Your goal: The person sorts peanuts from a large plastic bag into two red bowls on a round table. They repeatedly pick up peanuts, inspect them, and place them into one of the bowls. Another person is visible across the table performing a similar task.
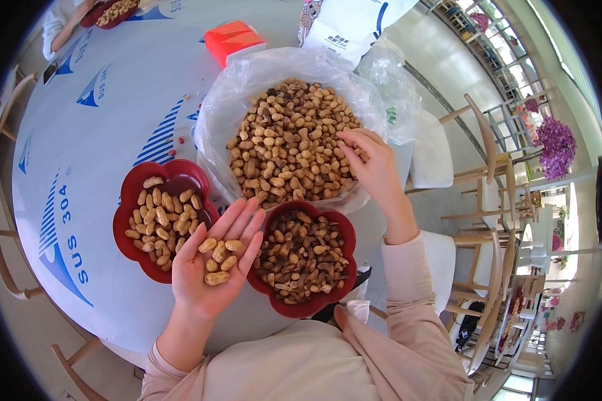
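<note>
My left hand (pixel 209 281) is palm up with its fingers stretched out, and several peanuts (pixel 219 256) in their shells rest on it. My right hand (pixel 374 164) reaches over the right side of a big heap of unshelled peanuts (pixel 291 144). Its thumb and fingertips are apart, close to the nuts, and I see nothing held between them. The heap lies in a clear plastic bag (pixel 217 110) with its mouth spread wide. Left of my left hand is a red flower-shaped bowl (pixel 128 194) with pale peanuts; to its right, a matching bowl (pixel 346 230) holds darker ones.
The round table (pixel 107 144) has a printed blue-and-white covering. At its back are a red-orange box (pixel 232 41) and a white bag (pixel 344 30). Another person's hand (pixel 80 13) is beside a red bowl (pixel 113 13) at the far left. Wooden chairs (pixel 488 144) stand at right.
</note>
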Demonstrator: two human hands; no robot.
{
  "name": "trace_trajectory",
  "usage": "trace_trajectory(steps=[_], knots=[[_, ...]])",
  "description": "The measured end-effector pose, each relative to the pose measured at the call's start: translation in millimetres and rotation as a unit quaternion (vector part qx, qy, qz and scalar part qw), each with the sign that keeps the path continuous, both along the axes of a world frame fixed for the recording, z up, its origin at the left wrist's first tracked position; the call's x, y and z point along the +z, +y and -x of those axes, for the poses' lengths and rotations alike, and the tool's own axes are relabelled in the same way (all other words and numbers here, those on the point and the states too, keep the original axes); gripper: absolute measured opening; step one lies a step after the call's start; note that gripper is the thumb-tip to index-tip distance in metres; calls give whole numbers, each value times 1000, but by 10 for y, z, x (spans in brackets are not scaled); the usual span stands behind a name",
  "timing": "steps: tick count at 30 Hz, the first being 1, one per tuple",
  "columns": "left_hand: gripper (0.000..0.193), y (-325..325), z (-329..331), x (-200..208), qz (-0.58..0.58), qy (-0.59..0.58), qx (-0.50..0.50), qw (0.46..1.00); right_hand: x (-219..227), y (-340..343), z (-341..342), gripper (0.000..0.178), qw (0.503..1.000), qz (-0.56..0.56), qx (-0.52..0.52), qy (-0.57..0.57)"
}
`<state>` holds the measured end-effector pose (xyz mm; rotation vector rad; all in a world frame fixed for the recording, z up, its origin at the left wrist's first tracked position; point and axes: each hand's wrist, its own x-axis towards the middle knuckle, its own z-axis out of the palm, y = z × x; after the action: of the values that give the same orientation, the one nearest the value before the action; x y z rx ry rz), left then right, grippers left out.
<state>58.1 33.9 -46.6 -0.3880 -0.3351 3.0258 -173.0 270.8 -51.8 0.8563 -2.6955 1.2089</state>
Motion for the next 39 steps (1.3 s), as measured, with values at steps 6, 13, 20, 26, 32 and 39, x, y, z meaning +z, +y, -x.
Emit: trace_trajectory(steps=[6,13,20,26,32,39], knots=[[60,10,0,-11,8,-6,2,1000,-79,-250,163,34,990,-55,119,61],[60,-2,-3,-4,-5,-6,5,1000,-180,-586,-189,49,957,-89,247,128],[60,-20,-24,-5,-15,-5,8,1000,-125,-617,38,58,907,-185,307,221],[60,-41,-23,-14,-11,12,10,1000,-159,-298,500,43,926,-235,185,232],[60,-57,-37,-12,-24,6,16,1000,-12,-298,498,33,990,-33,112,73],[61,-50,-24,-19,-7,8,17,1000,160,-636,290,21,975,-40,212,55]])
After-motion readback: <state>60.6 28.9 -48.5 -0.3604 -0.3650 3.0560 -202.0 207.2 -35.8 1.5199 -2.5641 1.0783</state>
